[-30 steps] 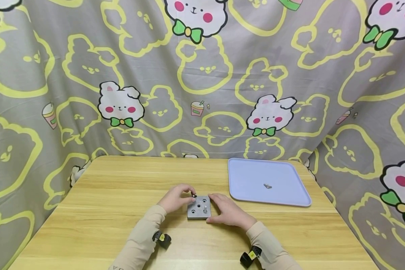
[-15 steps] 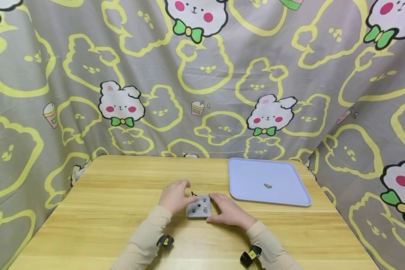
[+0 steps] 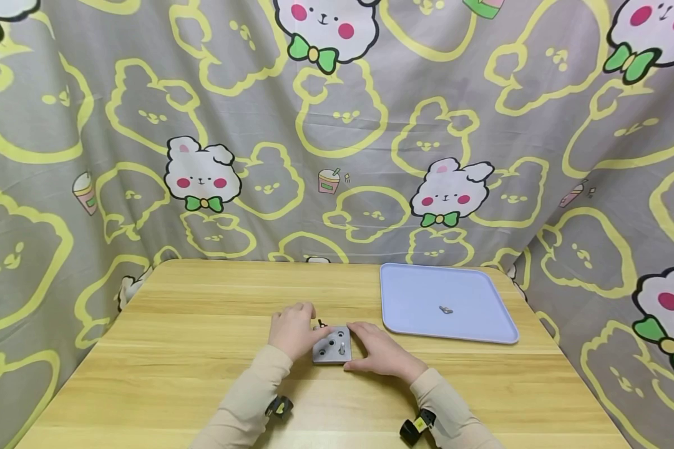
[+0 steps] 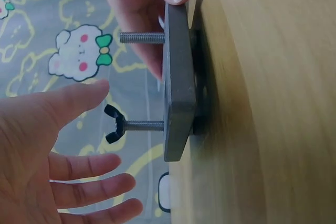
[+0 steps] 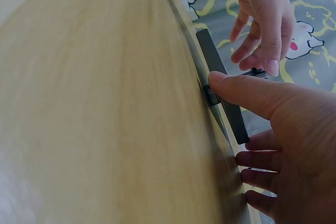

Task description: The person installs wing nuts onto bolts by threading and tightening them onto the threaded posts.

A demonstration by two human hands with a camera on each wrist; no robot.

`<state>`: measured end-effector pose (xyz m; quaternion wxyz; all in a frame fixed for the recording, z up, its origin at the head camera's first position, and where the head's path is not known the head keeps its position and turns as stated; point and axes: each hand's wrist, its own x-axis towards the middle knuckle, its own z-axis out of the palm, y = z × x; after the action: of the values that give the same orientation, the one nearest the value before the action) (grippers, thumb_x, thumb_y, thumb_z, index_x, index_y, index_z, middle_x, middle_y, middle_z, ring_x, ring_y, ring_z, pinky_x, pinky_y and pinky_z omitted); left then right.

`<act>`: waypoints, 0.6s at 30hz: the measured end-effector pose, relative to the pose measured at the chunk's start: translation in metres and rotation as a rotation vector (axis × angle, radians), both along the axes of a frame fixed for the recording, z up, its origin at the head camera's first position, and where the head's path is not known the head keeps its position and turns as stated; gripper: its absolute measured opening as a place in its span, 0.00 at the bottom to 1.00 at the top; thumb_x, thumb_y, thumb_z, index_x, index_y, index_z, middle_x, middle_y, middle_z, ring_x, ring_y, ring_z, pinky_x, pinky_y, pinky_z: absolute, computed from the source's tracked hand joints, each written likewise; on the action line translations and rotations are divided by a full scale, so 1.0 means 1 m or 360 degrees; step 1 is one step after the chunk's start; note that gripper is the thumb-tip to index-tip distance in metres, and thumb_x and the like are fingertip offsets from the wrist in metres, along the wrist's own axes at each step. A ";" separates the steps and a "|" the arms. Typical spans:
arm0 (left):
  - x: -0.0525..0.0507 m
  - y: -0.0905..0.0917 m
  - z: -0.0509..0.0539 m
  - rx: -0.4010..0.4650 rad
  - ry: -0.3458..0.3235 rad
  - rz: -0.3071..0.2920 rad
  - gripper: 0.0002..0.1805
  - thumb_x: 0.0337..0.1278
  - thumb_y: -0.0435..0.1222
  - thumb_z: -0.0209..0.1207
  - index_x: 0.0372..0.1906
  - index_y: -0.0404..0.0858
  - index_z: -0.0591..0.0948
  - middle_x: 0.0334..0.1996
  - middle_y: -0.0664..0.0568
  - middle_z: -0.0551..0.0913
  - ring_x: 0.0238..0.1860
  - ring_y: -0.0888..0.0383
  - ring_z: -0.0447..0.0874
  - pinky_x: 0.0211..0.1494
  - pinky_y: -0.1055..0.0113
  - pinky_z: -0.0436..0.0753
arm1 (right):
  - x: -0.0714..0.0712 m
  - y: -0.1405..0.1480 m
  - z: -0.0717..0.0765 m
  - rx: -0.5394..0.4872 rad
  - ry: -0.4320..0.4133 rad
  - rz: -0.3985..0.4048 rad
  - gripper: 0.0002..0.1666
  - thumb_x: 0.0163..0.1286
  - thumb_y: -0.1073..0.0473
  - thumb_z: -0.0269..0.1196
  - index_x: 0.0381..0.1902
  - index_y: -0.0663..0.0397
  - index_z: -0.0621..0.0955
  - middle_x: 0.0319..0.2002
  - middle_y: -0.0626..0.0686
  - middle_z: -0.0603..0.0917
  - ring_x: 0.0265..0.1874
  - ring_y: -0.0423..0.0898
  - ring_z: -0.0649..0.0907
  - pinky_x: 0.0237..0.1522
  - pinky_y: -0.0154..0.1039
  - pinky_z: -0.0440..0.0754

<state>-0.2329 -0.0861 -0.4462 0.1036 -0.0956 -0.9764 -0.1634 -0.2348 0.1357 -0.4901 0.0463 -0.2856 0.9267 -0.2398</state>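
A square grey metal plate (image 3: 332,357) with several holes sits at the middle of the table, slightly raised on feet beneath it. Two threaded bolts stand up from it: a bare bolt (image 4: 142,38) and a bolt (image 4: 144,125) topped by a black wing nut (image 4: 114,124). My right hand (image 3: 384,353) grips the plate at its right side, thumb on the near edge and fingers on the far one. Around the wing nut my left hand (image 3: 293,330) hovers with thumb and fingers spread; in the left wrist view they stand apart from the nut. The left index finger is hidden there.
A pale blue tray (image 3: 415,325) lies at the back right of the wooden table (image 3: 202,293), with a few small metal parts (image 3: 445,309) in it. Behind the table hangs a patterned curtain (image 3: 269,112).
My left hand has let go of the wing nut, and its fingers have opened and shifted slightly right and nearer. The wing nut stays on its bolt. My right hand and the plate have not moved.
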 end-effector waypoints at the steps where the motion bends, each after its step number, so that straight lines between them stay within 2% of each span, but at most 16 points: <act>1: 0.000 0.001 0.000 -0.0001 0.0008 0.0001 0.27 0.47 0.63 0.65 0.36 0.43 0.80 0.32 0.53 0.83 0.36 0.52 0.82 0.46 0.48 0.78 | 0.000 0.000 0.000 0.0004 0.0001 0.0000 0.55 0.55 0.37 0.69 0.71 0.61 0.64 0.68 0.63 0.70 0.68 0.60 0.70 0.70 0.57 0.67; 11: 0.000 0.003 -0.004 0.0024 0.0080 -0.0017 0.24 0.46 0.60 0.66 0.33 0.44 0.79 0.29 0.53 0.83 0.34 0.52 0.82 0.42 0.50 0.78 | 0.000 0.000 0.000 -0.0014 0.0028 0.0014 0.54 0.55 0.37 0.70 0.70 0.63 0.65 0.66 0.63 0.72 0.67 0.60 0.71 0.69 0.58 0.68; 18: 0.000 0.003 -0.005 0.0036 0.0111 -0.0035 0.21 0.47 0.57 0.68 0.32 0.45 0.80 0.28 0.53 0.83 0.34 0.51 0.83 0.42 0.49 0.79 | 0.000 -0.001 0.000 -0.0007 -0.0015 -0.0007 0.55 0.55 0.37 0.70 0.71 0.61 0.64 0.68 0.62 0.71 0.68 0.60 0.70 0.71 0.57 0.66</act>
<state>-0.2326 -0.0836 -0.4513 0.1369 -0.1108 -0.9692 -0.1721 -0.2347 0.1352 -0.4900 0.0496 -0.2826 0.9266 -0.2432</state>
